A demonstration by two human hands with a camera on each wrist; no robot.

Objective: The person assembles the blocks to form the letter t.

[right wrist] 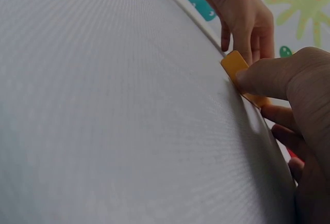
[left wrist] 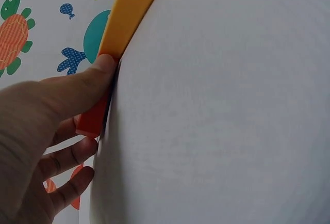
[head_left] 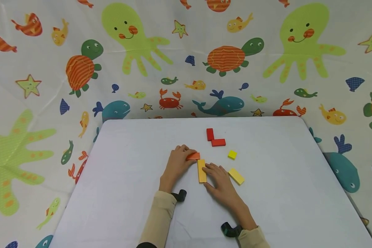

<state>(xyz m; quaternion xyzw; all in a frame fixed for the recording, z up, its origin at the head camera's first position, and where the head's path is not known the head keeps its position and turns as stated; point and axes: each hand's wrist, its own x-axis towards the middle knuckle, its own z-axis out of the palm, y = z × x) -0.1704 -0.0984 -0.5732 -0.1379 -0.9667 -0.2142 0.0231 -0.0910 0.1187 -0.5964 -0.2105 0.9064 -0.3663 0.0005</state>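
Observation:
My left hand [head_left: 177, 164] pinches a small orange-red block [head_left: 193, 156] between thumb and fingers. In the left wrist view, the thumb of that hand [left wrist: 49, 108] lies along the block [left wrist: 92, 120], its tip close to where a longer amber-yellow block [left wrist: 133, 15] meets it. This amber block [head_left: 202, 174] points toward the person, its far end at the orange-red block's right end. My right hand [head_left: 222, 182] holds it from the right side. The right wrist view has the right thumb [right wrist: 268, 77] on the amber block [right wrist: 233, 65], fingers at its other end.
Beyond the hands, two red blocks lie on the white table [head_left: 117, 193], one lengthwise [head_left: 209, 134] and one crosswise [head_left: 218, 142], corners nearly touching. Right of the right hand are a small yellow block [head_left: 232, 154] and a longer pale yellow block [head_left: 236, 176]. A sea-animal cloth [head_left: 179, 44] hangs behind.

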